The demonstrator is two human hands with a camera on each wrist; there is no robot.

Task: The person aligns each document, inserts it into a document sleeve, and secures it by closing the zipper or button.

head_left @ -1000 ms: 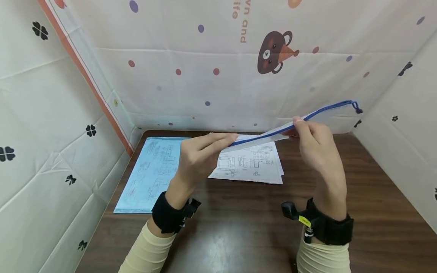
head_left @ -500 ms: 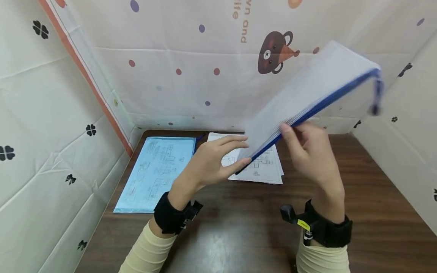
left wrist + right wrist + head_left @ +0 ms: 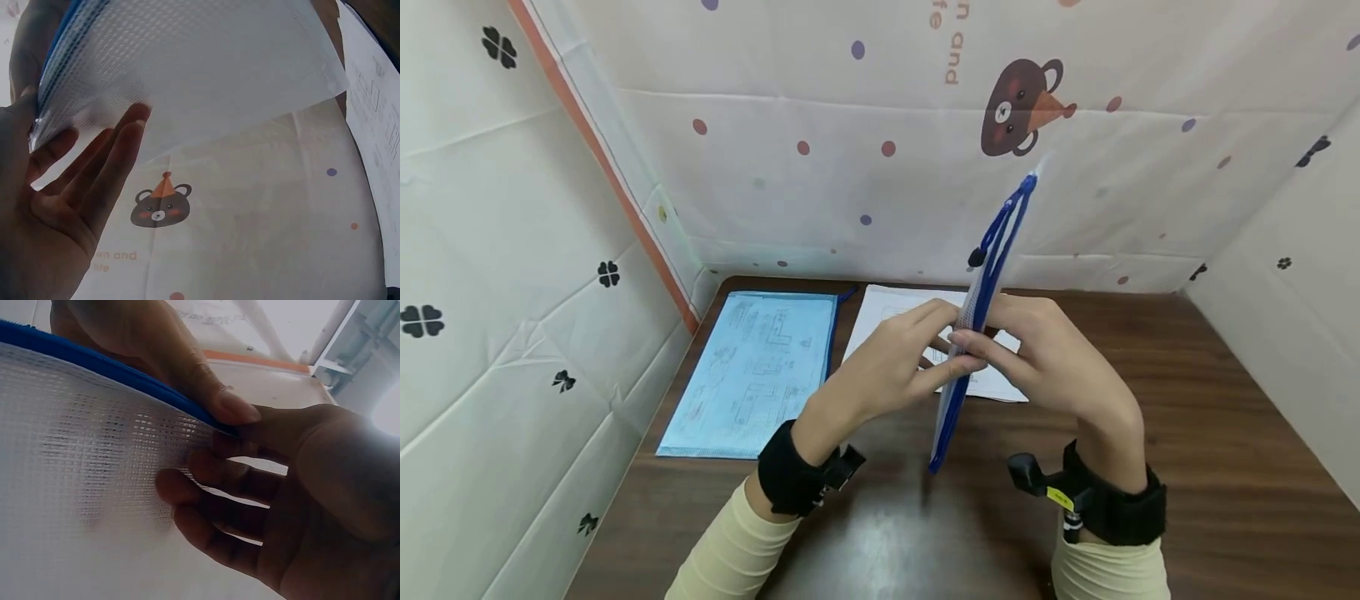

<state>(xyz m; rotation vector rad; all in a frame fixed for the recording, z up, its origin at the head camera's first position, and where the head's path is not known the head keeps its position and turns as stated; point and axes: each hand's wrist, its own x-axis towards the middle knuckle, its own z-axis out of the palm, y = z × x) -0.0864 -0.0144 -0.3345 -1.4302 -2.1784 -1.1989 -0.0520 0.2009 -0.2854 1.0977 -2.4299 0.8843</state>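
Far left of the frame, a light blue zip pouch (image 3: 752, 373) lay flat on the dark wood tabletop (image 3: 1187, 467), up against the patterned side wall. You could see line drawings through its clear face, so there was a printed sheet inside it, zipper edge facing the middle.

Just right of that, toward the center back, a loose stack of white drawing sheets (image 3: 895, 312) sat on the tabletop, partly hidden behind the hands.

Center of the frame was the main thing: a white mesh pouch (image 3: 981, 292) with a blue zipper edge, held up in the air on its edge, nearly vertical, lower end close to the tabletop and top corner pointing at the bear print on the back wall. Its black zipper pull (image 3: 976, 257) dangled near the upper part. Couldn't tell if anything was inside it; the mesh looked flat and pale in both wrist views.

The left hand (image 3: 895, 367) was on the left face of the pouch, fingers (image 3: 119, 140) mostly straight and laid against the mesh, thumb on the zipper side. The right hand (image 3: 1048, 358) was on the other face, thumb (image 3: 234, 406) pressed on the blue edge and fingers (image 3: 187, 487) spread behind the mesh, so it pinched the pouch.
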